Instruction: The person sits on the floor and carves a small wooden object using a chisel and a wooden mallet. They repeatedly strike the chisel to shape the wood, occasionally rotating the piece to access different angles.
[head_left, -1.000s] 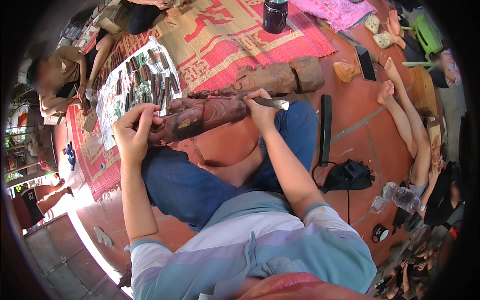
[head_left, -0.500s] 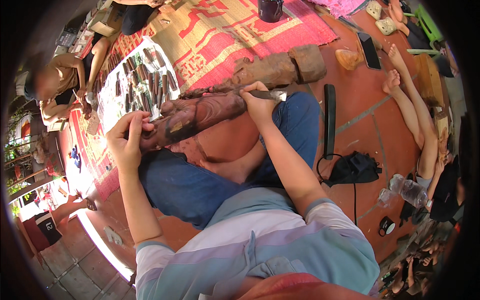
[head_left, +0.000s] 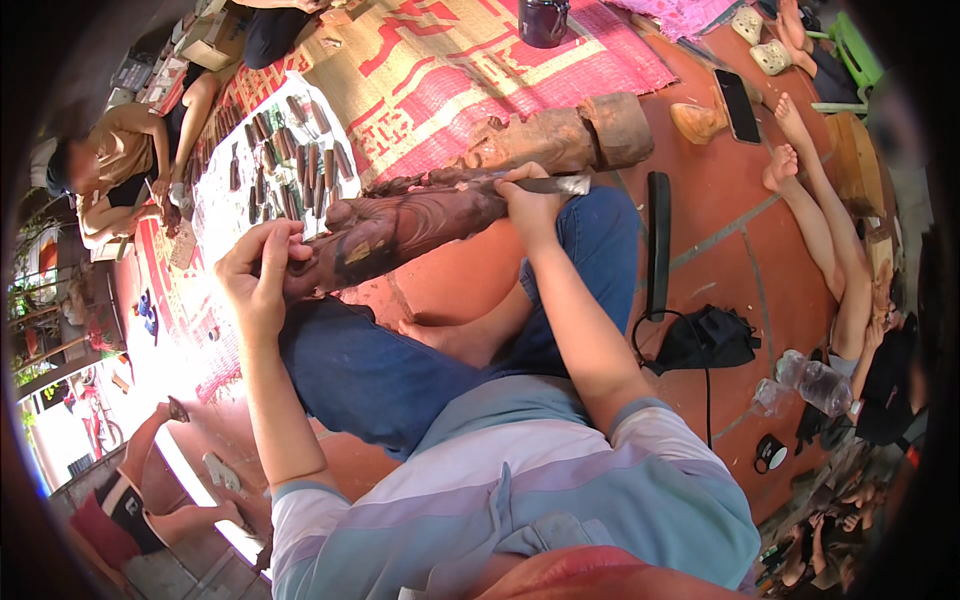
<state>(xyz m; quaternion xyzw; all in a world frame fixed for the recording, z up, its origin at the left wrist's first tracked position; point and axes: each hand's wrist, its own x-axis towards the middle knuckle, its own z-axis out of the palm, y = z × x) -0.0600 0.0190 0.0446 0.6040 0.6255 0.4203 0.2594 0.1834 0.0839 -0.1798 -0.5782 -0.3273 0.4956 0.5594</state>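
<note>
A reddish-brown carved wooden figure (head_left: 400,222) lies slantwise over my crossed legs, its left end lower. My left hand (head_left: 255,275) is closed around that left end, with thumb and fingers on the wood. At the figure's right end, my right hand (head_left: 530,208) grips a flat, dark grey strip (head_left: 555,185) with a pale tip pointing right. Whether it is a blade or folded abrasive, I cannot tell. Just beyond lies a thicker, lighter brown carved log (head_left: 545,140) with a deep groove near its right end.
Several dark-handled carving tools (head_left: 312,165) lie on a white sheet at the left. A patterned mat (head_left: 480,60) bears a dark pot (head_left: 543,22). To the right are a phone (head_left: 738,105), a black strap (head_left: 657,240), a black bag (head_left: 705,338) and plastic bottles (head_left: 815,383). Other people sit around.
My right hand has slid a little to the right along the figure's end, carrying the grey strip. My left hand stays in place. At the lower left, a passing person's legs have shifted.
</note>
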